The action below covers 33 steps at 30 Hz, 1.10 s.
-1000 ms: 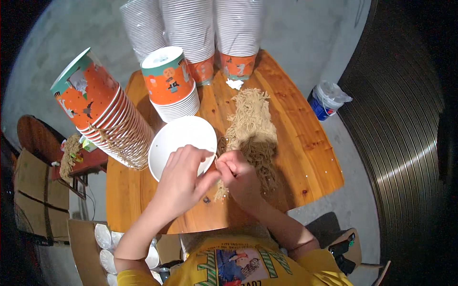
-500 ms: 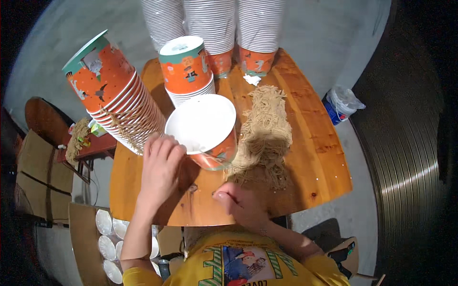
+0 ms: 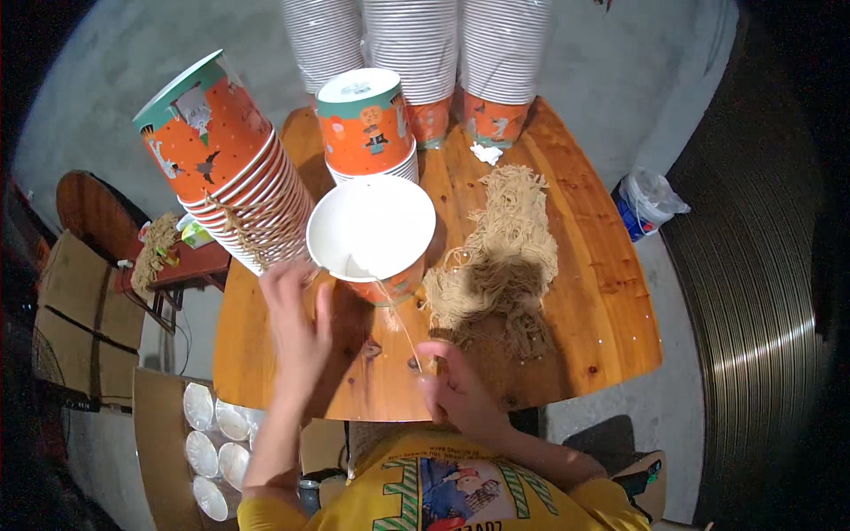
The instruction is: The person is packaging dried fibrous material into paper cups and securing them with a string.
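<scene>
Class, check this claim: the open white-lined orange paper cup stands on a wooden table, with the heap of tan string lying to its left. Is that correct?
Not quite. In the head view the heap of tan string lies to the right of the white-lined orange paper cup, not the left. The rest holds: the cup stands open on the wooden table.

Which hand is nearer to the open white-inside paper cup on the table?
The left hand: its fingers reach the open paper cup at its lower left rim. The right hand is lower, apart from it, pinching a thin string.
</scene>
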{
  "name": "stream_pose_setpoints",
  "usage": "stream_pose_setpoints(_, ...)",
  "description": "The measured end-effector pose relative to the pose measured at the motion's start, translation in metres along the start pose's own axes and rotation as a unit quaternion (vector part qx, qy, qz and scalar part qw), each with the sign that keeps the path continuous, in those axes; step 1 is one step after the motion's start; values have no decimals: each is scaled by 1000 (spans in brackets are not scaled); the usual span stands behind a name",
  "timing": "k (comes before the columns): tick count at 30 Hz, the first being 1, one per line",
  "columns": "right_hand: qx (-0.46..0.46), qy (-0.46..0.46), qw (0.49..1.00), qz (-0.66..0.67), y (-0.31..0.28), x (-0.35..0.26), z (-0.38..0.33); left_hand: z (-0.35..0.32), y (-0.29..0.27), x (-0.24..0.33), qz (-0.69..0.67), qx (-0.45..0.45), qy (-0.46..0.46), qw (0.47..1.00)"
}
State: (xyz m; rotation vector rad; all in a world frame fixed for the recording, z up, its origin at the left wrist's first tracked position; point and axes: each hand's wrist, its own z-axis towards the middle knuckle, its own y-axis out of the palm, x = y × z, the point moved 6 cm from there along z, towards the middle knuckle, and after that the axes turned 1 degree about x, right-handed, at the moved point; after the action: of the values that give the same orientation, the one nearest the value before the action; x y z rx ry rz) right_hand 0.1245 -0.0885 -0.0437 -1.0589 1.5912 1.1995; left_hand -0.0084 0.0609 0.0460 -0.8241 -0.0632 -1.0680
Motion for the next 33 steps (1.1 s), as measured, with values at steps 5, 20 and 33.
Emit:
stream_pose_setpoints(5,-79,63,995,9,17,10,-3,-55,34,0,-389,-153,-390,821)
stream_pose_setpoints(20,-89,46,983,-153,37,4,4,-48,58,9,-547,-210,-495,642)
stream_pose_setpoints(33,-23,-153,877,-455,34,3,-11,-39,70,0,-560,-127,-536,618)
